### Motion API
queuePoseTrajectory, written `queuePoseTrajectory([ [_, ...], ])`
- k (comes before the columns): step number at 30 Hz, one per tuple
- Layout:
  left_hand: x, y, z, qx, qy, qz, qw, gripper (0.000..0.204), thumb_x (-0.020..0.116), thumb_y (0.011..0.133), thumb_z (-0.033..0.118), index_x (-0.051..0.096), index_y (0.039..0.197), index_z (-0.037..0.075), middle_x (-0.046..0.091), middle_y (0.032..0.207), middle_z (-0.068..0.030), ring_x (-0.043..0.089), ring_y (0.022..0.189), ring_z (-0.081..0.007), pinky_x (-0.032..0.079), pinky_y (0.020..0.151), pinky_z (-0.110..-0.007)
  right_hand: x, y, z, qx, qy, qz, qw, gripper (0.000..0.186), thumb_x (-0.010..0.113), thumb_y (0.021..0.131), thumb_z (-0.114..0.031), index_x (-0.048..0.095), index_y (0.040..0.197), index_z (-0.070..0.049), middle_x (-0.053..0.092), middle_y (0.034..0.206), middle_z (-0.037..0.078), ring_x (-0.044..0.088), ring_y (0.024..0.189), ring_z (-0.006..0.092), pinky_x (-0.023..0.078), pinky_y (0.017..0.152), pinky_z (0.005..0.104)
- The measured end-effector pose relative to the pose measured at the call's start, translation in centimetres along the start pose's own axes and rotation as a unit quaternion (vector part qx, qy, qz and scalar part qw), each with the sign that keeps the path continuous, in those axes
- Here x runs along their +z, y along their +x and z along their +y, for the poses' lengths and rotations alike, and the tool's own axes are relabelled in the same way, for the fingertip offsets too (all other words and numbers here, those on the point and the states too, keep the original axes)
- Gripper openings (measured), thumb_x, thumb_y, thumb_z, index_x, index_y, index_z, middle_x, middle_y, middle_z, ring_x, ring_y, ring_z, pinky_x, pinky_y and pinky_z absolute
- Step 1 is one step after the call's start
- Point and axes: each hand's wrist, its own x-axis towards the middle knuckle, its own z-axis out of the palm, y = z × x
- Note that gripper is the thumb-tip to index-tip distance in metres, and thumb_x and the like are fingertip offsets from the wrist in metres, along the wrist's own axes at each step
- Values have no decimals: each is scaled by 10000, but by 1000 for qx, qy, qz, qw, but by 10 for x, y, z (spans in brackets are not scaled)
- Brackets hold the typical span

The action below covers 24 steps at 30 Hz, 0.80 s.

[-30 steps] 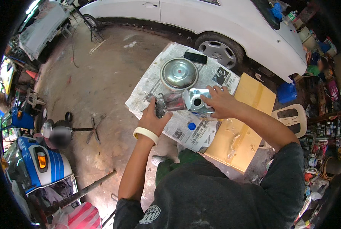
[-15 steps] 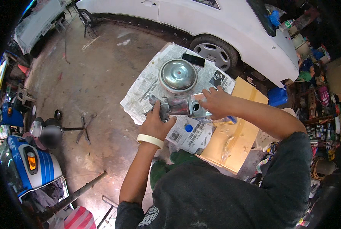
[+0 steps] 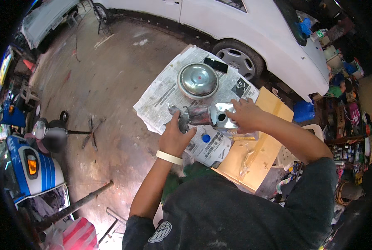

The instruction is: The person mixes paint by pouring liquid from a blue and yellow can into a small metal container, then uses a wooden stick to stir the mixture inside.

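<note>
My left hand (image 3: 177, 135) is wrapped round what looks like a spray gun (image 3: 183, 119), its body partly hidden by my fingers. A shiny metal cup (image 3: 199, 115) lies in line with the gun and faces right. Against the cup's rim is a rectangular metal can (image 3: 226, 109), its round dark opening showing in the silver top. My right hand (image 3: 246, 116) grips the can from its far right side, fingers spread over the edge. Just below the cup, a blue screw cap (image 3: 206, 138) lies on newspaper. Whether liquid flows between can and cup I cannot tell.
Newspaper (image 3: 154, 100) covers the work surface. A round lidded metal container (image 3: 197, 79) and a black phone (image 3: 216, 65) lie on it. A cardboard box (image 3: 252, 156) stands right. Behind is a white car (image 3: 252, 31); a blue-and-white motorcycle (image 3: 36, 166) is left, crowded shelves (image 3: 346, 141) right.
The can has shifted slightly right against the cup, and its top now faces more upward. Both hands keep their grip. The whole view has shifted a little.
</note>
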Motion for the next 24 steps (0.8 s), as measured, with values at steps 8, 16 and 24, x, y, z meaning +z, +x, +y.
queuePoseTrajectory([
  [8, 37, -26, -71, -76, -303, -26, 950, 749, 655, 801, 194, 360, 1472, 41, 600, 1119, -172, 605, 1015, -268, 484, 913, -367, 15, -18, 9, 54, 86, 129, 986, 845, 812, 668, -331, 468, 1410, -121, 392, 1415, 247, 421, 1276, 423, 367, 1017, 562],
  [16, 17, -101, -120, -122, -563, 90, 813, 823, 506, 709, 52, 256, 1492, 20, 560, 1022, -123, 552, 907, -205, 462, 851, -341, 81, -2, -8, 131, 188, 260, 938, 908, 847, 639, -271, 422, 1421, -94, 358, 1451, 258, 365, 1334, 426, 312, 1068, 544],
  [24, 28, -223, -167, -163, -560, 260, 769, 772, 530, 762, 88, 297, 1498, 72, 558, 1028, -115, 556, 902, -198, 454, 862, -301, 105, 1, -18, 97, 206, 302, 926, 1020, 859, 634, -149, 308, 1489, -57, 355, 1471, 276, 319, 1382, 431, 279, 1125, 498],
])
